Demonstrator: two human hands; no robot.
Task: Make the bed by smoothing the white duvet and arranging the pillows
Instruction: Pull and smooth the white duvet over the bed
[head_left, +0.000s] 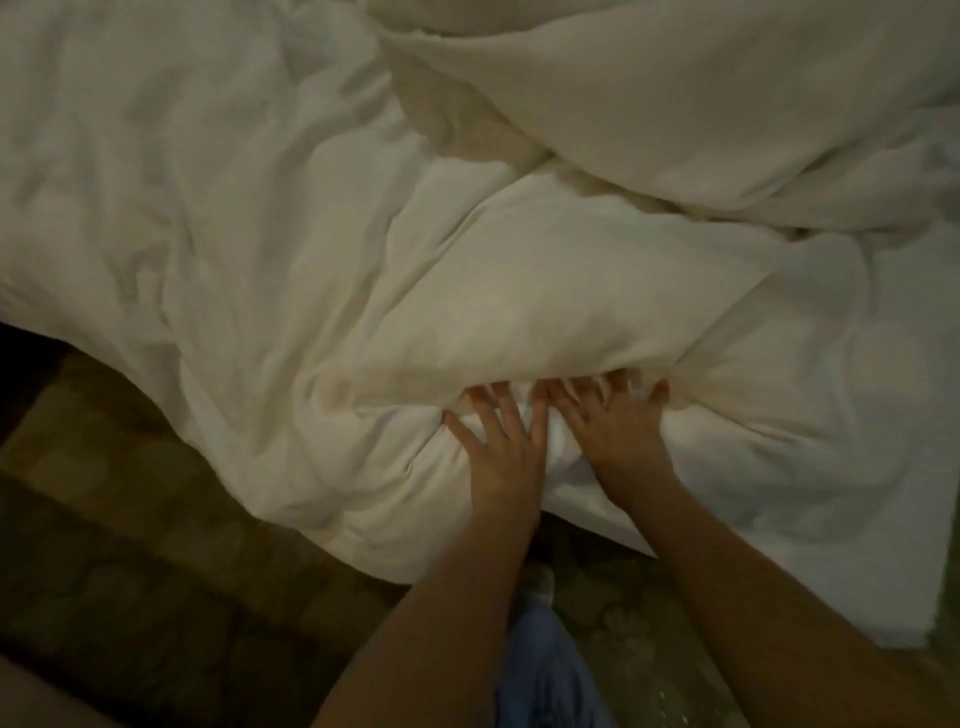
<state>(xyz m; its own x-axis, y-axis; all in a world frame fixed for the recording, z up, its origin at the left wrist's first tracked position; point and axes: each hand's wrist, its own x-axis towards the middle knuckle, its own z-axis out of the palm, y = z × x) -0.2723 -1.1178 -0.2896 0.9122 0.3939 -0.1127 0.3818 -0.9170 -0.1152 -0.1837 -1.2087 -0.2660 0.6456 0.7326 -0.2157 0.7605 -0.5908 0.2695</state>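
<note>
A: where's the duvet (322, 218)?

B: rumpled across the bed, its big fold running lower-left to upper-right. Left hand (501, 447) and right hand (615, 431) press flat on it, fingers spread, grasping nothing.

Dim, warm-tinted indoor view, soft and slightly blurred throughout.

The white duvet (363, 234) is the brightest area, catching a weak yellowish light that looks strongest across its middle folds; its creases cast soft, shallow shadows with no glare. The floor (130, 519) at lower left sinks into near-black, its pattern barely readable. The left hand (501, 452) and right hand (618, 441) show motion blur at the fingertips, and both forearms are dark and underexposed. Detail is smeared and blotchy, as from heavy compression. The wide-angle lens bends the bed's edge into a curve towards the frame borders.
</note>
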